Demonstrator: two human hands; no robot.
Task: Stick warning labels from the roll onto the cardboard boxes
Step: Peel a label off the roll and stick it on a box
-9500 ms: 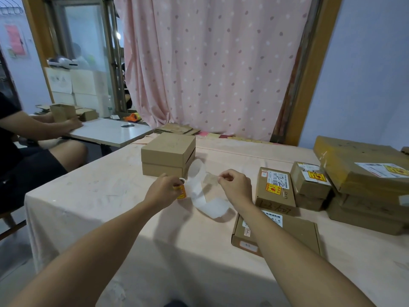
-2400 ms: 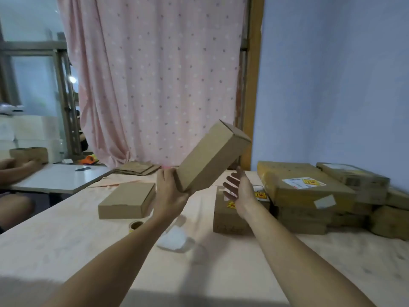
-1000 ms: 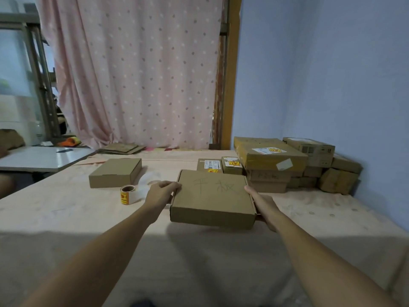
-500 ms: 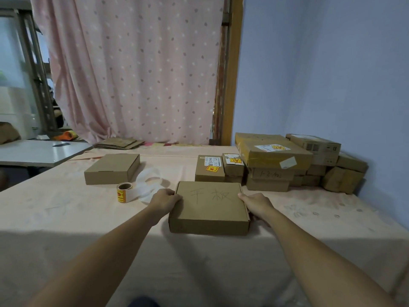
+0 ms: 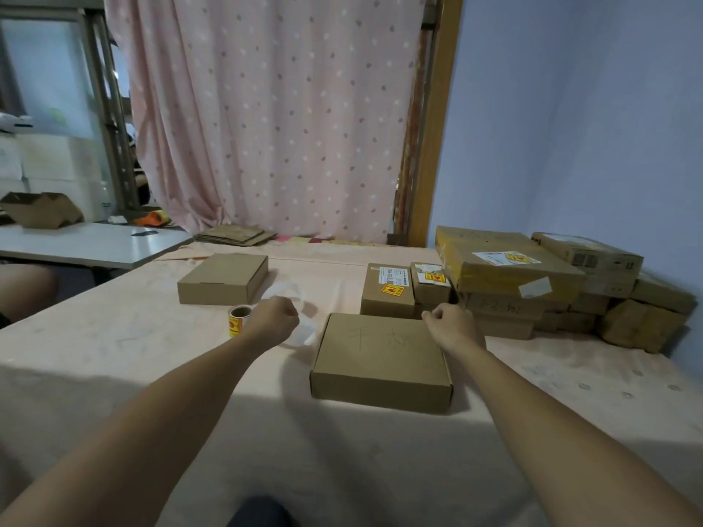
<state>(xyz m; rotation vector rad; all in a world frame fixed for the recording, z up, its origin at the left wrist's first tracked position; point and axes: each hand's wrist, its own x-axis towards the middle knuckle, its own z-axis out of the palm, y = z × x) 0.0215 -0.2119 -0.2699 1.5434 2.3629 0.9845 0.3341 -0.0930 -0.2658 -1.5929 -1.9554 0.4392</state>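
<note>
Label roll [image 5: 239, 321]: a small core bearing yellow-and-red warning labels, standing on end on the table [image 5: 114, 355], left of centre and well in from every edge. A white backing strip [image 5: 302, 332] loops away from it to the right, partly hidden by the left hand.

Left hand [image 5: 274, 322]: fingers curled into a fist, just right of the roll and over the strip; whether it grips the strip cannot be told.

Near box [image 5: 380, 359]: a flat, closed cardboard box lying at the table's centre, faint handwriting on its lid, no label visible on it.

Right hand [image 5: 453, 327]: fingers curled in at the box's far right corner, with no object visible in it; whether it touches the box cannot be told.

Plain box [image 5: 224, 277]: closed and unlabelled, beyond the roll toward the far edge.

Labelled box [image 5: 387, 292]: just behind the near box, carrying a white shipping sticker and a yellow warning label. A small box [image 5: 431, 285] with the same kind of label sits against its right side.

Large box [image 5: 502, 268]: yellowish, labelled, lying on top of other cartons near the far right corner; further stacked boxes [image 5: 627, 298] continue right along the blue wall [image 5: 589, 108].

Background: flattened cardboard [image 5: 236, 234] at the far edge, a dotted pink curtain [image 5: 274, 116], a wooden post [image 5: 433, 119], and a white side table [image 5: 87, 241] at left.
</note>
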